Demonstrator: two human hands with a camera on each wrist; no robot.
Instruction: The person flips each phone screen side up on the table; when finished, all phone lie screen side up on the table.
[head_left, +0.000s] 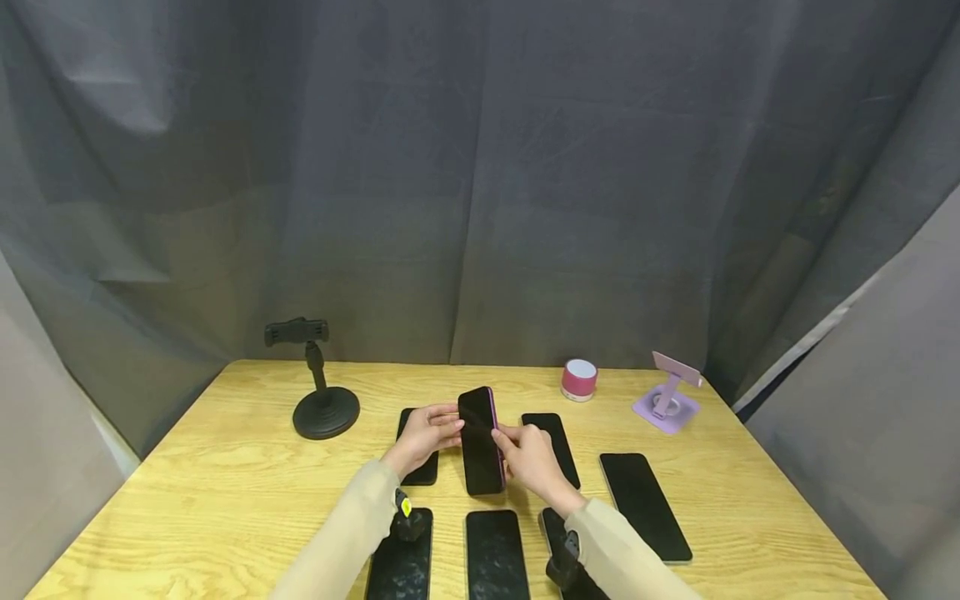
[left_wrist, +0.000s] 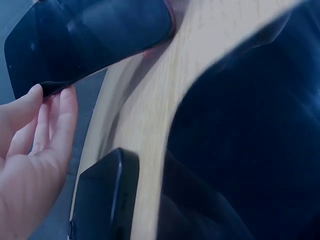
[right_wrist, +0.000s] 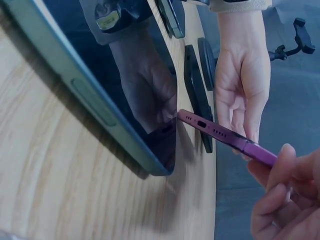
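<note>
Both hands hold a smartphone point(head_left: 478, 442) with a dark screen and a purple-pink edge, tilted up over the table. My left hand point(head_left: 423, 435) pinches its left edge; the left wrist view shows thumb and fingertips of the left hand point(left_wrist: 37, 150) at the phone's point(left_wrist: 95, 40) rim. On the opposite edge, my right hand point(head_left: 534, 462) grips with thumb and fingers. From the right wrist, the phone's point(right_wrist: 215, 131) port end is visible, with the right hand point(right_wrist: 292, 195) pinching its side. The phone's back is mostly hidden.
Several dark phones lie around the hands, among them a front middle one point(head_left: 497, 554) and a right one point(head_left: 645, 507). A black phone stand point(head_left: 325, 408) is at back left. A pink-and-white cylinder point(head_left: 579, 382) and purple folding stand point(head_left: 667, 404) are at back right.
</note>
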